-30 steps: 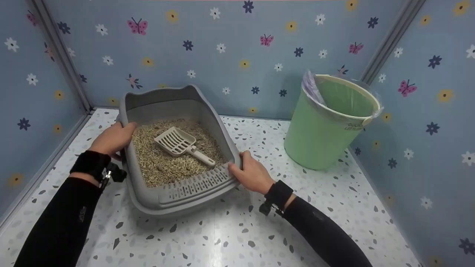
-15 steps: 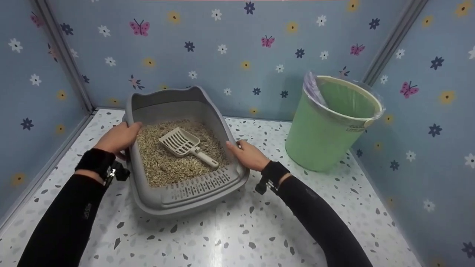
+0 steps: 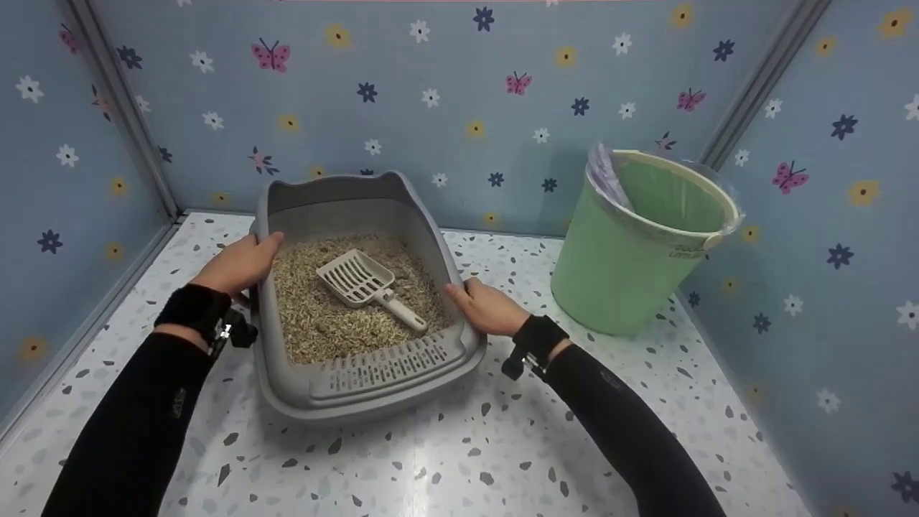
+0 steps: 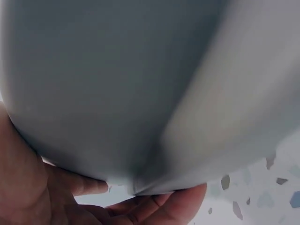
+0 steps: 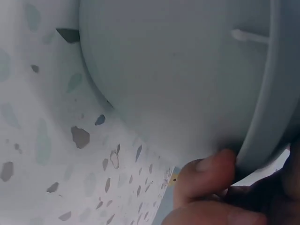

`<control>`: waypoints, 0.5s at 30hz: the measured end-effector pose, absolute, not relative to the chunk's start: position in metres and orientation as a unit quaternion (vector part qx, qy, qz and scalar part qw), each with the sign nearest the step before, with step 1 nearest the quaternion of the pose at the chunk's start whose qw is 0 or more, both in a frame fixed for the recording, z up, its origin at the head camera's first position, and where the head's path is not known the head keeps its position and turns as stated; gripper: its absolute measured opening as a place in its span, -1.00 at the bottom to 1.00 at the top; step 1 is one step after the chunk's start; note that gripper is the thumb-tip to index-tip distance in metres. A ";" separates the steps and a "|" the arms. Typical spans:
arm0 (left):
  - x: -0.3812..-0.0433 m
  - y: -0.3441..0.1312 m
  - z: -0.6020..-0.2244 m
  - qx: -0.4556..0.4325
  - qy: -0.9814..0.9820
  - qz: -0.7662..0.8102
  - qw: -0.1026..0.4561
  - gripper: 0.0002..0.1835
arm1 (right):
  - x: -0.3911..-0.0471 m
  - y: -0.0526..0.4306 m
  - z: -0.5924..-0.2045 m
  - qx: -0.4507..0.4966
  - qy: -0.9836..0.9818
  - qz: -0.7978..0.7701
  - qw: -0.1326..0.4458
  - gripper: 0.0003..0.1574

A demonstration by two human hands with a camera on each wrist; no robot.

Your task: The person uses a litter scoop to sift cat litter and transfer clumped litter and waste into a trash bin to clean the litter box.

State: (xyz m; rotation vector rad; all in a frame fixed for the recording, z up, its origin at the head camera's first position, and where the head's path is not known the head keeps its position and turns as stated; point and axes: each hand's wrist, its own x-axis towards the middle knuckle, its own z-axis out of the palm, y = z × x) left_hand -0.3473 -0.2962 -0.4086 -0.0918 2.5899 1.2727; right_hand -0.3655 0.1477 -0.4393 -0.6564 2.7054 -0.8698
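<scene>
Fingers (image 4: 180, 206) of the left hand (image 3: 239, 264) were clamped on the left side of the grey tray (image 3: 287, 391); from my remote station I saw the thumb over its rim, and, in the left wrist view, fingertips beneath an outer edge. The tray lay directly between the hands, its long axis running from the patterned back wall (image 3: 459, 86) toward the wearer, slightly oblique, with the slotted lip (image 3: 388, 365) at the near end. I could not tell whether its base touched the speckled worktop (image 3: 373, 481).

Inside, a beige scoop (image 3: 380, 291) rested on the granular litter (image 3: 319, 327), to the right of the left thumb. Its long axis was diagonal: slotted blade toward the left rear, handle toward the right front, so that the handle was nearer the right hand (image 3: 490, 307). Neither hand touched it.

That hand's fingers were likewise closed upon the tray's right rim near the front corner, thumb above; the right wrist view showed me fingers bent against the underside. Farther right, apart from the hand, stood a green bin (image 3: 617, 266) with a translucent liner (image 3: 607, 172).
</scene>
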 end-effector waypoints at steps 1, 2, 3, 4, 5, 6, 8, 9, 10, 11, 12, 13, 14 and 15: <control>-0.349 -0.295 -0.409 -0.029 0.891 0.434 0.129 0.21 | -0.363 0.149 -0.441 -0.218 0.923 -0.299 0.109 -0.13; -0.350 -0.294 -0.410 -0.026 0.893 0.430 0.130 0.21 | -0.361 0.151 -0.443 -0.212 0.923 -0.303 0.106 -0.15; -0.352 -0.293 -0.410 -0.023 0.894 0.427 0.132 0.21 | -0.359 0.152 -0.446 -0.206 0.923 -0.310 0.103 -0.17; -0.354 -0.292 -0.411 -0.021 0.894 0.427 0.132 0.22 | -0.357 0.154 -0.448 -0.200 0.922 -0.317 0.099 -0.19; -0.355 -0.290 -0.411 -0.019 0.895 0.426 0.131 0.23 | -0.355 0.155 -0.449 -0.194 0.921 -0.325 0.095 -0.20; -0.356 -0.289 -0.412 -0.017 0.896 0.425 0.130 0.23 | -0.353 0.157 -0.451 -0.190 0.920 -0.331 0.092 -0.21; -0.359 -0.286 -0.412 -0.010 0.895 0.427 0.127 0.22 | -0.349 0.160 -0.453 -0.185 0.918 -0.341 0.086 -0.21; -0.360 -0.284 -0.413 -0.006 0.896 0.427 0.125 0.22 | -0.347 0.162 -0.454 -0.181 0.918 -0.343 0.082 -0.21; -0.361 -0.282 -0.413 -0.001 0.895 0.428 0.123 0.21 | -0.345 0.164 -0.454 -0.178 0.918 -0.345 0.078 -0.20; -0.362 -0.279 -0.413 0.004 0.895 0.429 0.121 0.20 | -0.342 0.166 -0.454 -0.174 0.919 -0.347 0.074 -0.19; -0.362 -0.276 -0.413 0.008 0.894 0.430 0.122 0.19 | -0.340 0.168 -0.454 -0.171 0.920 -0.347 0.070 -0.18; -0.363 -0.274 -0.412 0.013 0.894 0.430 0.123 0.19 | -0.337 0.170 -0.454 -0.167 0.920 -0.347 0.068 -0.17; -0.363 -0.271 -0.412 0.017 0.893 0.431 0.125 0.17 | -0.334 0.172 -0.454 -0.162 0.920 -0.350 0.066 -0.16; -0.363 -0.268 -0.411 0.024 0.896 0.425 0.125 0.16 | -0.332 0.174 -0.455 -0.157 0.920 -0.352 0.065 -0.15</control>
